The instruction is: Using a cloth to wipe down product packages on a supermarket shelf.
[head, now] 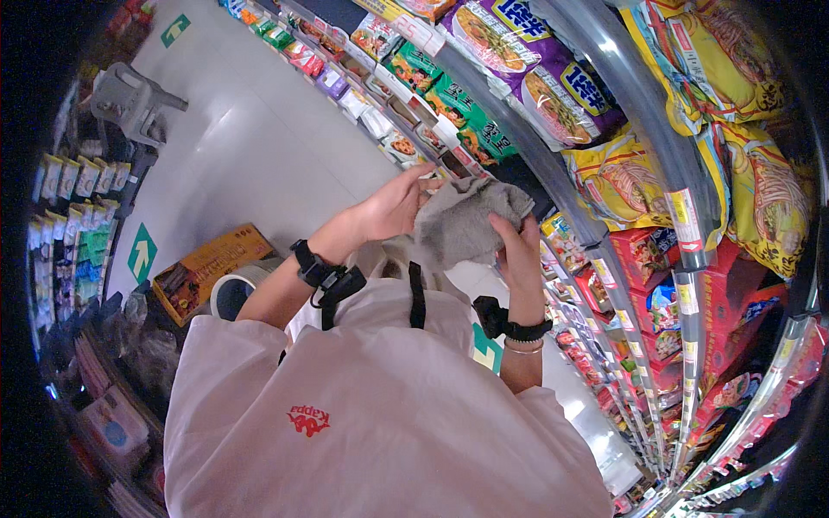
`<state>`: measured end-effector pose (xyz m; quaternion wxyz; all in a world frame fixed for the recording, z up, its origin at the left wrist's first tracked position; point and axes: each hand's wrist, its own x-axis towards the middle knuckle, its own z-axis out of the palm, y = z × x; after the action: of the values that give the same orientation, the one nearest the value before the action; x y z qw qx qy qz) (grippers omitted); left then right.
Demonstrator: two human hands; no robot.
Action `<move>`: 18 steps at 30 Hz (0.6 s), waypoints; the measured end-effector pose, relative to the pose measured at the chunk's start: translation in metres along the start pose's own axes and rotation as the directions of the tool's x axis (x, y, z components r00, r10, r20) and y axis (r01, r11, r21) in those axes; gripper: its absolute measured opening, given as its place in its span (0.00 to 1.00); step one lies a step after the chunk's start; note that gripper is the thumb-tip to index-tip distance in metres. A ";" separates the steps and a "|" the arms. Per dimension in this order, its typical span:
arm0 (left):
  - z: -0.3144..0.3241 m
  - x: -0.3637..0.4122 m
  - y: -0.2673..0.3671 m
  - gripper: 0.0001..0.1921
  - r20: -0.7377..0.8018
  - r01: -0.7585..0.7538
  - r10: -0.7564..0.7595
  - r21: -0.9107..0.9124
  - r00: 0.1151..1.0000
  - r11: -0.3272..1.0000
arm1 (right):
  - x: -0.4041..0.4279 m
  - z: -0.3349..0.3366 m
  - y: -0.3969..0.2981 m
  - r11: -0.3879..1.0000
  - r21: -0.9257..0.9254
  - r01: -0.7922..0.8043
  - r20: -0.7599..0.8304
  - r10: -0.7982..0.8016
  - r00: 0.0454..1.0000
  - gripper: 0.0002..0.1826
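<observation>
A folded grey cloth is spread between my two hands, in front of the shelf. My right hand grips its right side, with the thumb on top. At the cloth's left edge is my left hand, its fingers partly behind the fabric and holding it. Black straps with small devices sit on both wrists. Beyond the cloth, green noodle packets stand in a row on a shelf.
Purple noodle packs and yellow noodle bags fill the shelves at right, behind price rails. A brown carton and a round white container stand at left. A grey plastic stool is farther along the aisle floor.
</observation>
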<state>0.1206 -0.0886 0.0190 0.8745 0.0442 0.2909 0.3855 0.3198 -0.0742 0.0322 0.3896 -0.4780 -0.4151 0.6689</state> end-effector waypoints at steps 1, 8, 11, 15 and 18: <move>0.004 -0.009 0.003 0.21 -0.071 0.033 -0.026 0.100 0.997 0.994 | -0.001 0.002 0.002 1.000 -0.015 -0.025 -0.022 0.025 0.999 0.20; -0.046 -0.012 0.008 0.25 0.065 0.084 -0.103 0.247 0.993 0.965 | 0.001 0.013 0.021 0.980 -0.125 0.157 -0.019 -0.160 0.987 0.23; -0.066 -0.017 0.016 0.24 0.086 0.119 -0.123 0.055 0.989 0.991 | 0.009 0.025 0.021 0.994 0.105 -0.040 -0.180 0.059 0.982 0.21; -0.088 -0.015 0.007 0.23 0.011 0.014 -0.016 0.159 1.000 0.987 | 0.017 0.032 0.026 0.984 -0.162 0.069 -0.179 -0.098 0.979 0.23; -0.106 -0.011 -0.008 0.23 -0.167 -0.014 0.048 0.197 0.985 0.980 | 0.020 0.047 0.024 0.983 -0.159 0.089 -0.187 -0.118 0.975 0.21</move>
<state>0.0623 -0.1176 -0.0659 0.8317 0.1009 0.4005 0.3710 0.2668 -0.0734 0.0126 0.4260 -0.5471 -0.4481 0.5642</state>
